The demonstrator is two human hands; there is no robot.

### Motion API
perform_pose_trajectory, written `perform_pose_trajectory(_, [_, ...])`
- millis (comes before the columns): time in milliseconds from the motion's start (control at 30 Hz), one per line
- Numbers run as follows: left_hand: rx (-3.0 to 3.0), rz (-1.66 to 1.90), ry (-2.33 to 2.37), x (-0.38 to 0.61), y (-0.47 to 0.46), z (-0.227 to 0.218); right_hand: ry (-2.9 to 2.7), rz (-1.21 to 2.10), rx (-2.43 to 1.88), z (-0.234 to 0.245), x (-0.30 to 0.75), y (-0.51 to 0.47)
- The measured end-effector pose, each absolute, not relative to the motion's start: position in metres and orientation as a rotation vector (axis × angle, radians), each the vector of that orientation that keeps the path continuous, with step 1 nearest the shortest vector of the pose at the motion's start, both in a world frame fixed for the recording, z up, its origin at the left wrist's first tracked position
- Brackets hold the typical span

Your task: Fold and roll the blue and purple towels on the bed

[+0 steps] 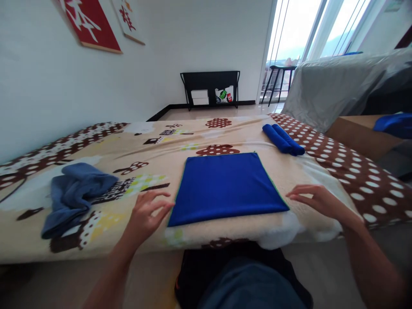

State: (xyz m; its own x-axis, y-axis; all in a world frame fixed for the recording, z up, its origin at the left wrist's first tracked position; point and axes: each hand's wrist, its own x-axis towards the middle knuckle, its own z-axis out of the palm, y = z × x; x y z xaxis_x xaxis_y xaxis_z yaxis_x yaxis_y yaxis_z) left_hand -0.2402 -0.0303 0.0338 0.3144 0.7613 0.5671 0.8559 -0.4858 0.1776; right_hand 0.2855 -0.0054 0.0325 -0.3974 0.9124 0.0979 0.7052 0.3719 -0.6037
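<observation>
Flat on the bed [144, 148], blue cloth [225, 186] with long axis 9 to 3 o'clock, your left hand [146, 214] just beside its 8 o'clock corner, right hand [317, 199] at 4, both grips spread apart, empty.

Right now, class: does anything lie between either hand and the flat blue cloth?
Nothing visible does. The left hand is at the left edge of the flat blue cloth, the right hand near its right corner.

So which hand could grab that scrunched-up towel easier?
Probably the left hand: it is open and nearer the scrunched-up towel, on the same side of the flat blue cloth. The right hand is past the cloth's other edge.
</observation>
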Motion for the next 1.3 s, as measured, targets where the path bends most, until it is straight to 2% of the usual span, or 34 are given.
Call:
perform_pose_trajectory(100, [-2.315, -1.147, -1.634, -0.169, -0.005, 0.037, -2.096, 0.276, -1.434, 0.033, 0.217, 0.006])
perform_pose_trajectory(167, [-2.458, -1.028, -1.664, -0.115, 0.009, 0.028, -2.186, -0.017, -1.475, 0.024, 0.157, 0.01])
perform_pose_trajectory(233, [-2.615, -0.87, -1.649, -0.074, 0.017, 0.011, -2.251, -0.086, -1.466, 0.009, 0.108, 0.01])
perform_pose_trajectory(367, [-2.648, -0.629, -1.687, -0.073, 0.004, -0.023, -2.283, -0.094, -1.501, -0.026, 0.096, -0.003])
perform_pose_trajectory(567, [-2.247, -0.458, -1.905, -0.179, -0.057, -0.037, -2.138, -0.216, -1.664, -0.062, 0.211, -0.033])
perform_pose_trajectory(667, [-2.158, -0.332, -2.005, -0.183, -0.061, -0.026, -2.114, -0.227, -1.681, -0.056, 0.214, -0.03])
perform_pose_trajectory(833, [-2.305, -0.303, -1.935, -0.096, -0.011, -0.002, -2.235, -0.156, -1.487, -0.024, 0.116, 0.006])
perform_pose_trajectory(933, [-2.454, -0.303, -1.878, -0.065, 0.009, -0.007, -2.31, -0.065, -1.436, -0.025, 0.085, 0.019])
perform_pose_trajectory(1167, [-2.191, -0.35, -1.98, -0.166, -0.038, -0.034, -2.17, -0.141, -1.676, -0.063, 0.214, -0.016])
perform_pose_trajectory(1300, [-2.183, -0.258, -1.972, -0.182, -0.041, -0.015, -2.214, -0.136, -1.66, -0.047, 0.228, -0.003])
